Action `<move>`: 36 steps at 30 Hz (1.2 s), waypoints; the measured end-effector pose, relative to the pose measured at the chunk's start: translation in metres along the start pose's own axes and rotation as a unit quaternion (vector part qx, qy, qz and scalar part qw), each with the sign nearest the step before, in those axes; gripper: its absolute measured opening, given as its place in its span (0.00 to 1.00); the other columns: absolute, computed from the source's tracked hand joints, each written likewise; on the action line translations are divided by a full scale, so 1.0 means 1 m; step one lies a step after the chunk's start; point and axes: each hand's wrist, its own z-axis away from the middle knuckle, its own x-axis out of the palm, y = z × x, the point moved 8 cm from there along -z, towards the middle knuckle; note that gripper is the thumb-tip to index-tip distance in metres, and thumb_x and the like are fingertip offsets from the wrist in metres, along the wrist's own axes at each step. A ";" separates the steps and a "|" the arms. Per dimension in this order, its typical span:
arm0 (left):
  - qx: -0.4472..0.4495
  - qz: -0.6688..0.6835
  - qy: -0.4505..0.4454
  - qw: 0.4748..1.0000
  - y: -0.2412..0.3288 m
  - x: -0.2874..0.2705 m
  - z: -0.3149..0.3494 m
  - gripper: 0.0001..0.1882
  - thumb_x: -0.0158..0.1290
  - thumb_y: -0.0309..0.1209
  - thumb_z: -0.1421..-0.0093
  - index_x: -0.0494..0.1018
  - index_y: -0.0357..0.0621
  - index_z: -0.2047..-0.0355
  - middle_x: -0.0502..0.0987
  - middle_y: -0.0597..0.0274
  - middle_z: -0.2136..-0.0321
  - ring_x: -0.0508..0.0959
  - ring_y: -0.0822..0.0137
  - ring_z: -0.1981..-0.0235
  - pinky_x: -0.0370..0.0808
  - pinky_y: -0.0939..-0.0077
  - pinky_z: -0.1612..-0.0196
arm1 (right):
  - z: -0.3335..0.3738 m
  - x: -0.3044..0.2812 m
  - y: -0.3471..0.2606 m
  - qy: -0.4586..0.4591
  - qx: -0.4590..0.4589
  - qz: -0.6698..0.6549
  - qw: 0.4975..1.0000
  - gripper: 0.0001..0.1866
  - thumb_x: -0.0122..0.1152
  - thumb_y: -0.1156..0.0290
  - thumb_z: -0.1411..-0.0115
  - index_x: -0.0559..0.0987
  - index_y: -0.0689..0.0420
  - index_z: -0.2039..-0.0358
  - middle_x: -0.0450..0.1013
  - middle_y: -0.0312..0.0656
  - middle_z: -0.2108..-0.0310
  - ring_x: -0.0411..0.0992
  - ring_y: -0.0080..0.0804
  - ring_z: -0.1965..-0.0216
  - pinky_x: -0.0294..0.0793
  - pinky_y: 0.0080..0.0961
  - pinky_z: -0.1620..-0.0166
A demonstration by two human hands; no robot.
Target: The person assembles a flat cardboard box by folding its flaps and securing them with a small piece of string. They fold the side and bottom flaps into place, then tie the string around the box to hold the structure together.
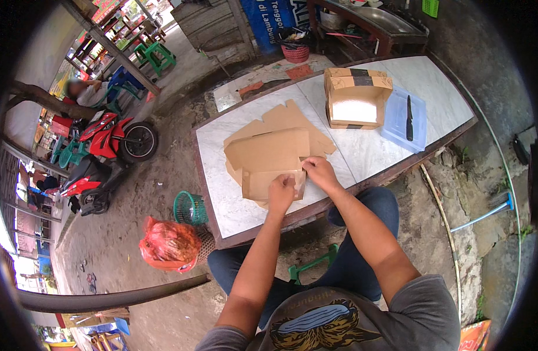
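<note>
A brown cardboard box (263,182), partly folded up, lies on the near part of the table, its lid panel (272,149) spread toward the far side. My left hand (282,192) reaches over the near wall with fingers curled at the inside of the box's right end. At that same end, my right hand (320,174) pinches the corner flap from outside. Beneath the box are flat, unfolded cardboard sheets (274,119). Folded boxes (356,96) stand stacked farther right, next to a translucent plastic container (397,120) with a black knife (409,117) on its lid.
The white-topped table (228,219) has a dark wooden edge. A green basket (188,207) and a red plastic bag (170,243) are on the ground at the left. A red motorcycle (102,140), a seated person (92,93) and green stools (159,57) are farther off.
</note>
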 end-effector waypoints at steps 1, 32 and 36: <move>-0.036 0.009 -0.015 0.999 0.008 0.003 -0.006 0.20 0.58 0.40 0.32 0.80 0.29 0.60 0.82 0.53 0.73 0.84 0.63 0.77 0.78 0.71 0.72 | -0.001 -0.003 0.010 0.010 -0.016 -0.026 0.999 0.12 0.63 0.65 0.42 0.85 0.58 0.62 0.83 0.50 0.66 0.81 0.49 0.63 0.79 0.40 0.58; 0.071 -0.237 -0.124 0.961 0.038 0.003 -0.065 0.23 0.64 0.45 0.41 0.84 0.32 0.76 0.81 0.50 0.83 0.85 0.63 0.77 0.80 0.63 0.69 | 0.037 0.019 -0.002 0.056 0.100 0.044 0.992 0.26 0.79 0.63 0.49 0.74 0.59 0.56 0.82 0.47 0.69 0.82 0.42 0.65 0.79 0.38 0.60; 0.001 -0.108 -0.134 0.985 0.032 -0.017 -0.047 0.17 0.65 0.37 0.37 0.84 0.32 0.73 0.83 0.53 0.79 0.85 0.68 0.77 0.79 0.68 0.70 | 0.045 0.026 -0.006 -0.016 0.127 0.031 0.991 0.20 0.79 0.61 0.47 0.80 0.64 0.68 0.81 0.45 0.73 0.80 0.36 0.70 0.78 0.35 0.64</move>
